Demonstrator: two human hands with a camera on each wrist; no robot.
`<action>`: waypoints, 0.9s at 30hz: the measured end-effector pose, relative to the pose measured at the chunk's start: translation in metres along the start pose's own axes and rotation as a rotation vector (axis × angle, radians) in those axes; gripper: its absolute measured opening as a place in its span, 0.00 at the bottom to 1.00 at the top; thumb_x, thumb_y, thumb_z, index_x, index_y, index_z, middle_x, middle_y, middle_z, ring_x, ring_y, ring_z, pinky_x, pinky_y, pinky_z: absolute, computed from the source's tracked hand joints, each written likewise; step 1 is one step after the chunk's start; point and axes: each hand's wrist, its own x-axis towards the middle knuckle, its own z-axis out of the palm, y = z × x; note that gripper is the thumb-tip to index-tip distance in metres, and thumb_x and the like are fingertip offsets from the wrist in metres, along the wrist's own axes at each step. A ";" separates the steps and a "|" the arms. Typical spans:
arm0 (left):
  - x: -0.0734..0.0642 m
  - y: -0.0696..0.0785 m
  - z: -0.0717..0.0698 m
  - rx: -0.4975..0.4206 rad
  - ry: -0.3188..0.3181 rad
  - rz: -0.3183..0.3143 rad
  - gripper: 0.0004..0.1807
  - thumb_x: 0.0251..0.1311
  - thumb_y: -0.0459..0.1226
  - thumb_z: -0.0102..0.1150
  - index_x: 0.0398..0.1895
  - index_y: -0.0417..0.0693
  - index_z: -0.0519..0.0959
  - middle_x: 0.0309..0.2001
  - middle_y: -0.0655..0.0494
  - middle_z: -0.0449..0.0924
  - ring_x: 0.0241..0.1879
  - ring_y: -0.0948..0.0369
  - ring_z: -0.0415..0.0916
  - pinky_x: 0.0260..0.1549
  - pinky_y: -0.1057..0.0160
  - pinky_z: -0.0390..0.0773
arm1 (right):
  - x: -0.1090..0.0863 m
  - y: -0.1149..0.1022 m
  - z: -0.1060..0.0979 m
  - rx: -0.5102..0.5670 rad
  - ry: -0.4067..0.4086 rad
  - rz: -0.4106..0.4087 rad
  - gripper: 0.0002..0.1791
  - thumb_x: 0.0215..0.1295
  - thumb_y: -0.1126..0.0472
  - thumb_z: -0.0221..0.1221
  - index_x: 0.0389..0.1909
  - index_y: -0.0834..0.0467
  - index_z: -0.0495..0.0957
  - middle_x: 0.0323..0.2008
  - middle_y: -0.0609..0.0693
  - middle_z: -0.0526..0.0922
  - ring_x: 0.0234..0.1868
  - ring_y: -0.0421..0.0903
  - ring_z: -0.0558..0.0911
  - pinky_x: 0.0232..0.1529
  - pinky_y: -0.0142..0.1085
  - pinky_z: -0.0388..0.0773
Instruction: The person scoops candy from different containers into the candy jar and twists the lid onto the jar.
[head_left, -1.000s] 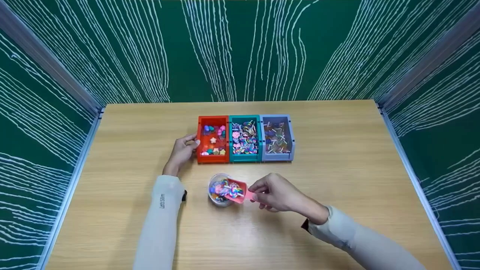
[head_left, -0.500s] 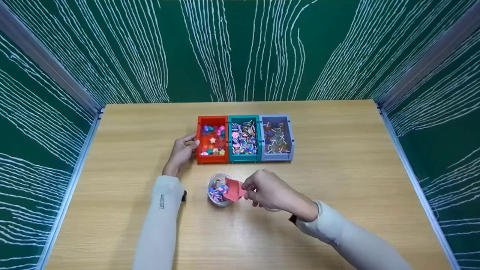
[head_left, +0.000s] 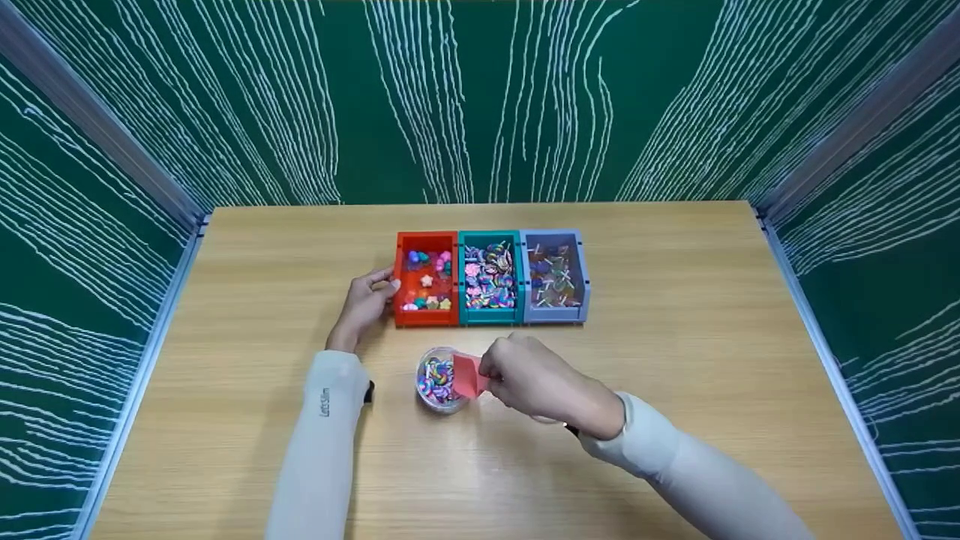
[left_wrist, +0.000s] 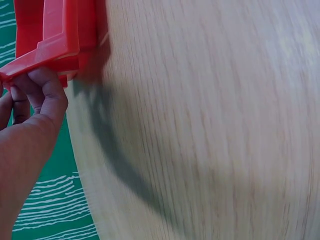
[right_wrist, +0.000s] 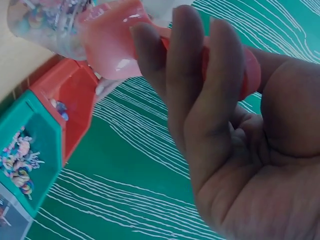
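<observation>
My right hand (head_left: 536,379) grips the handle of a small pink scoop (head_left: 469,376), which is tipped over at the right rim of a clear round jar (head_left: 421,391). Inside the jar lie small multicoloured swirl lollipops (head_left: 439,379). In the right wrist view my fingers curl round the handle, and the scoop's bowl (right_wrist: 112,40) overlaps the mouth of the jar (right_wrist: 45,30). My left hand (head_left: 364,304) holds the left side of the red bin (head_left: 427,318). In the left wrist view its fingers (left_wrist: 50,95) curl under the bin's rim (left_wrist: 37,60).
A teal bin (head_left: 491,316) of swirl lollipops and a lavender bin (head_left: 555,314) of clear-coloured ones join the red bin in a row. Small coloured charms (head_left: 431,302) lie in the red bin. A pale curved edge (head_left: 546,420) shows under my right wrist. Green walls surround the table.
My right hand has turned and moved slightly left, tipping the scoop over. The lollipops on it have dropped into the jar. My left hand stays at the red bin.
</observation>
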 end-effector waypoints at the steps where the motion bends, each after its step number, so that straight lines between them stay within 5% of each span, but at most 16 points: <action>1: 0.000 0.000 0.000 -0.005 -0.001 0.002 0.26 0.80 0.31 0.52 0.78 0.40 0.68 0.65 0.35 0.75 0.51 0.50 0.82 0.45 0.64 0.83 | 0.000 -0.001 0.000 -0.025 0.011 -0.014 0.05 0.64 0.73 0.67 0.31 0.64 0.90 0.19 0.47 0.80 0.21 0.41 0.70 0.22 0.30 0.63; 10: 0.002 0.000 0.000 0.015 0.004 -0.032 0.26 0.81 0.32 0.51 0.79 0.43 0.68 0.70 0.42 0.72 0.53 0.53 0.79 0.48 0.64 0.82 | -0.002 -0.010 0.004 -0.176 0.052 0.040 0.05 0.66 0.70 0.70 0.41 0.64 0.91 0.29 0.54 0.89 0.24 0.44 0.76 0.26 0.32 0.75; 16: 0.001 0.000 0.000 -0.001 0.003 -0.045 0.26 0.81 0.33 0.50 0.80 0.44 0.67 0.69 0.41 0.73 0.55 0.52 0.79 0.50 0.62 0.82 | -0.004 -0.009 0.004 -0.212 0.073 0.005 0.07 0.65 0.70 0.71 0.43 0.63 0.91 0.33 0.56 0.91 0.25 0.45 0.81 0.28 0.33 0.81; 22: 0.000 0.002 0.001 -0.001 -0.001 -0.061 0.26 0.81 0.33 0.50 0.80 0.45 0.67 0.73 0.44 0.71 0.56 0.52 0.78 0.54 0.59 0.81 | -0.007 0.007 -0.005 -0.014 0.091 0.012 0.09 0.68 0.70 0.68 0.47 0.61 0.91 0.41 0.54 0.92 0.37 0.46 0.89 0.41 0.38 0.87; 27: 0.000 0.002 0.000 0.031 0.000 -0.025 0.26 0.81 0.32 0.51 0.79 0.42 0.68 0.72 0.42 0.71 0.56 0.50 0.79 0.50 0.63 0.82 | -0.009 0.042 -0.018 0.249 0.208 -0.001 0.12 0.68 0.71 0.67 0.51 0.65 0.88 0.40 0.58 0.91 0.32 0.46 0.89 0.33 0.39 0.88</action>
